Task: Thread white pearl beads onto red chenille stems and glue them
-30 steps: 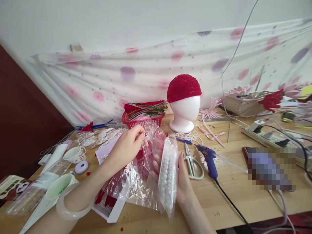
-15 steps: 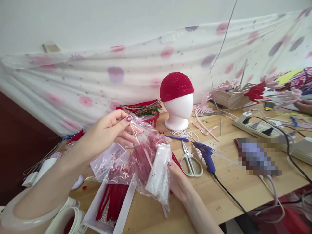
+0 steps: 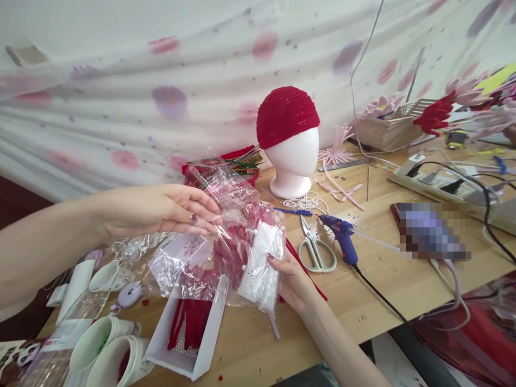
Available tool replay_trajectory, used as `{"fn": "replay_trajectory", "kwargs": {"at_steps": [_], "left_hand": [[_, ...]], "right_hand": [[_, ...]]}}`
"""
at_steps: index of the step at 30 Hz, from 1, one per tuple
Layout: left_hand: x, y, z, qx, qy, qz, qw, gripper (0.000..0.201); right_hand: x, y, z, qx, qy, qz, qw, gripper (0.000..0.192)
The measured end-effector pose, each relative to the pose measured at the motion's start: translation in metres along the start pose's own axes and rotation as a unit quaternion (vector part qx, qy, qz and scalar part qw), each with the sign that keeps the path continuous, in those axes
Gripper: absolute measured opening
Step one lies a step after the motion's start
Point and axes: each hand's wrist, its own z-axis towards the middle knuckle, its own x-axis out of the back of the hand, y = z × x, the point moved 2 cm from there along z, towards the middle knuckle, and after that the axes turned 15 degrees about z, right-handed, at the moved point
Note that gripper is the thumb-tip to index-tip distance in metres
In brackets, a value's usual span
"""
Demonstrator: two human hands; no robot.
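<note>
Head view, left hand: the left hand [image 3: 169, 210] is seen extended from the left, palm turned up, fingers [image 3: 203, 204] loosely spread and nearly straight; the crinkled top of a clear bag [image 3: 231, 215] is touched and lightly pinched at the fingertips.
Head view, right hand: the right hand [image 3: 292, 279] is seen below and right of the bundle, closed around its lower edge; a bead packet [image 3: 262, 263] is gripped between thumb and fingers.
Bag, position: the bag is held above the table [image 3: 371, 301], between the two hands, in front of the red basket [image 3: 242, 169]; red pieces are visible inside it.
Bag, axis: the long axis is set roughly upright, tilted slightly left at the top; the mouth is pointed up and away.
Packet, axis: the packet of white beads is held upright against the right side of the bag, touching it.
Beneath the bundle: a white tray [image 3: 189, 328] with red strips is lain on the table, just under the bag.
Right of the hands: scissors [image 3: 316, 252] and a blue glue gun [image 3: 342, 242] are laid side by side, near the right hand, tips pointed away.
Behind: a white foam head [image 3: 294, 166] wearing a red cap [image 3: 284, 115] is stood upright.
Lower left: paper cups [image 3: 107, 355] are laid on their sides.
</note>
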Motion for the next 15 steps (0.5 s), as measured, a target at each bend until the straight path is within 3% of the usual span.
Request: {"fn": "replay_trajectory", "kwargs": {"at_steps": [6, 8, 11, 15], "left_hand": [[-0.007, -0.009, 0.005, 0.082, -0.068, 0.034, 0.994, 0.075], [-0.012, -0.006, 0.006, 0.076, -0.082, 0.072, 0.991, 0.061], [-0.027, 0.001, 0.011, -0.011, -0.112, 0.114, 0.987, 0.029], [-0.058, -0.010, 0.034, -0.124, -0.103, 0.129, 0.978, 0.027]], "right_hand": [[-0.001, -0.002, 0.000, 0.041, 0.017, 0.005, 0.999, 0.049], [-0.002, -0.002, 0.000, 0.041, 0.016, 0.008, 0.999, 0.047], [-0.006, 0.000, -0.003, 0.028, 0.002, 0.020, 0.999, 0.042], [-0.010, 0.005, -0.003, 0.022, -0.030, 0.046, 0.998, 0.048]]}}
